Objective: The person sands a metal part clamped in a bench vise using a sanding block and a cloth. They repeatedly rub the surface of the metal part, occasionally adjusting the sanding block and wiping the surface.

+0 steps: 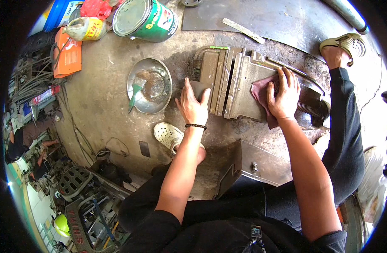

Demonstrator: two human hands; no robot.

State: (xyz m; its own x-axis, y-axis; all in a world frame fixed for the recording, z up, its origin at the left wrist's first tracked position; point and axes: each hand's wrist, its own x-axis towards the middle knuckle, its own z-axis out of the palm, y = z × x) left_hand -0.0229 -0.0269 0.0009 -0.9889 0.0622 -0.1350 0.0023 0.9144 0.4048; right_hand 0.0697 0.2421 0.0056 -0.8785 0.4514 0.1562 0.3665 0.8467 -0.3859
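Maroon cloth (260, 93) — beneath right fingers (282, 80)

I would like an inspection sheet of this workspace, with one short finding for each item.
Surface: floor, visibly stained.
Job's things: metal vise on the floor; maroon cloth on it; bowl with green brush to the left.
Clutter: green bucket, orange box, jug, flat metal strip.
Hands: left hand at the vise's left end, fingers extended; right hand over the cloth.
Cables: grey cables heaped at left.
Surroundings: what looks like another person, far left.
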